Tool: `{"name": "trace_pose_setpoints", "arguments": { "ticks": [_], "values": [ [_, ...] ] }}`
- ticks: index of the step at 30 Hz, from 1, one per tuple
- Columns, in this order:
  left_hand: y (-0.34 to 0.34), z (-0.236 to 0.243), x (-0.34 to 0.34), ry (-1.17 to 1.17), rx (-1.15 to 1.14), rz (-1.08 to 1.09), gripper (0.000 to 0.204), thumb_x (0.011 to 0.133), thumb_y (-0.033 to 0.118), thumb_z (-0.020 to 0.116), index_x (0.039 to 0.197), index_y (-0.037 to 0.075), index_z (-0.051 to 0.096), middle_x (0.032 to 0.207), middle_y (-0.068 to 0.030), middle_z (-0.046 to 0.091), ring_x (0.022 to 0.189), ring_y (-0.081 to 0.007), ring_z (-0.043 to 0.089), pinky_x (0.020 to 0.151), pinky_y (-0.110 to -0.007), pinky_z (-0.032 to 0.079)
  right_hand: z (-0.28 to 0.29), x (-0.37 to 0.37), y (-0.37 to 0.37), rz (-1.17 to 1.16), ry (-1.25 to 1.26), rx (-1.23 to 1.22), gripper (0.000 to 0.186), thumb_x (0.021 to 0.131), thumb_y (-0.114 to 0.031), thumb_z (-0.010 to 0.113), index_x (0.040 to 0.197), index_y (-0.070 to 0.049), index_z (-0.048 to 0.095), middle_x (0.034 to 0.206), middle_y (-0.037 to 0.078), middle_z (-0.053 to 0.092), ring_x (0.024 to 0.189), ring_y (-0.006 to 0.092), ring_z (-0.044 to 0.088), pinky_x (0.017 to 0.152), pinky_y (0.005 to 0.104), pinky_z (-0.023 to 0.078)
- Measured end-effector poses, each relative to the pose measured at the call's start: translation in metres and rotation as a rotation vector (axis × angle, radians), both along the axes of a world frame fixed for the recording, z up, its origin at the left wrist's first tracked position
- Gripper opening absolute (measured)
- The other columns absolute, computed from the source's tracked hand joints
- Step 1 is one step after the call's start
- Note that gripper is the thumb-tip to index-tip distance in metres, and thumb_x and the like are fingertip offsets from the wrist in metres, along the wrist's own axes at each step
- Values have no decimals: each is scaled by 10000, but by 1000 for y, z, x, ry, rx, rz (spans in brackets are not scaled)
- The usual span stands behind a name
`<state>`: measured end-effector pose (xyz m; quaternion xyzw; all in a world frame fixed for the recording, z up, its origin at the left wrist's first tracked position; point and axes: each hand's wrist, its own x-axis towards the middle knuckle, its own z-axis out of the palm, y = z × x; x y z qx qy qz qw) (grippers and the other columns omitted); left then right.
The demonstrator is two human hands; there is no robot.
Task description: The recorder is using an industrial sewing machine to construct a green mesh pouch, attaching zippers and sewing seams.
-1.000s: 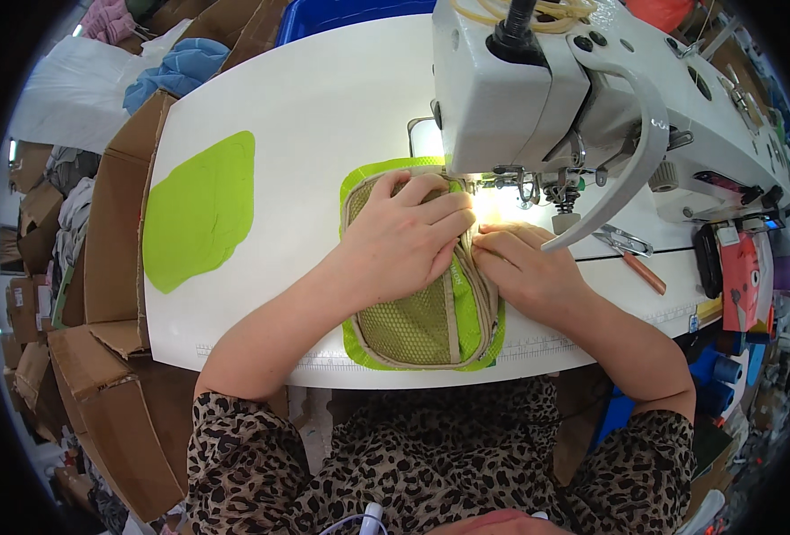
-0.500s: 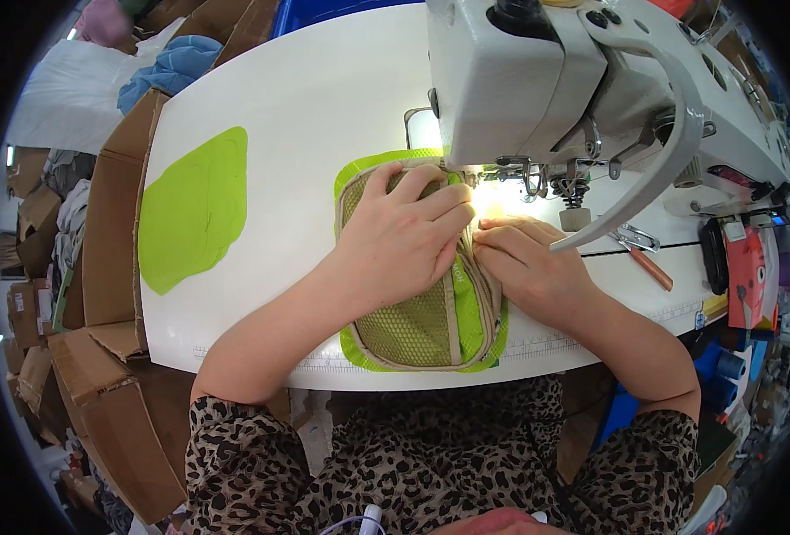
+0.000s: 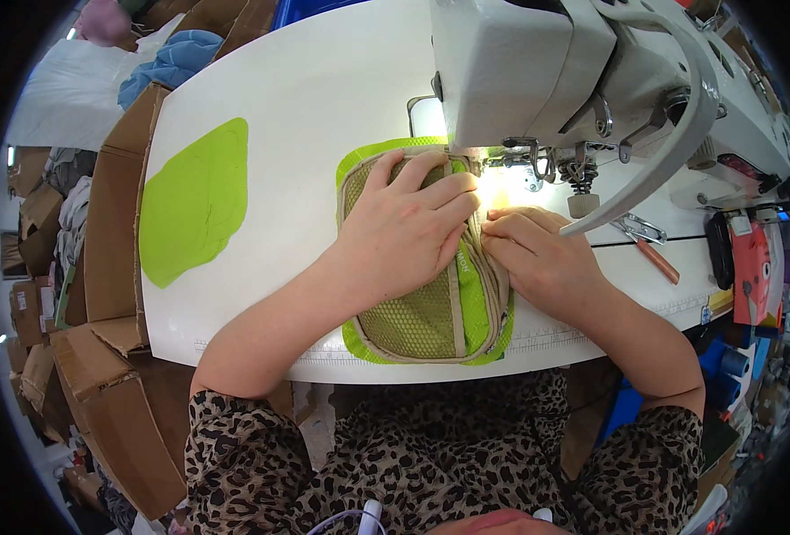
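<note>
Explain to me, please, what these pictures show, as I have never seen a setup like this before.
Certainly. There is no robot here: these are a person's two bare hands. The view is from the left of two fisheye cameras worn on the head, looking down, so straight edges look bent.

The big white machine is a sewing machine, brightly lit near its needle area. On the white table lies a green and tan mesh pouch. The left hand lies over its upper part; the right hand has its fingers at its right edge. Whether either hand is gripping it, I cannot tell.

A loose green piece lies to the left, and a tool with a copper-coloured handle to the right.
</note>
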<state>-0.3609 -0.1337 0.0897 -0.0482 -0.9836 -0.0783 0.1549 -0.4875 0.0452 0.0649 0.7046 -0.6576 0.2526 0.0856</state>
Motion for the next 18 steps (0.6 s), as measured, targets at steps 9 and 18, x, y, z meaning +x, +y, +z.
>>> {"name": "trace_pose_setpoints", "arguments": {
  "ticks": [9,18],
  "values": [
    [-1,3,-1,-72,40,-4,258,887,177,604,1131,97,622,1259,-34,590,1243,-312,479,1074,-496,358,3,1,-1,-9,-20,-4,156,732,-103,648,868,-46,598,929,58,574,846,210,619,659,344,507],
    [-10,-2,-6,-56,20,21,243,915,199,581,1116,85,655,1271,-54,613,1202,-313,505,1082,-484,362,-2,-3,-4,-76,0,23,175,755,-102,643,926,-63,638,890,39,581,753,175,614,554,321,472]
  ]
}}
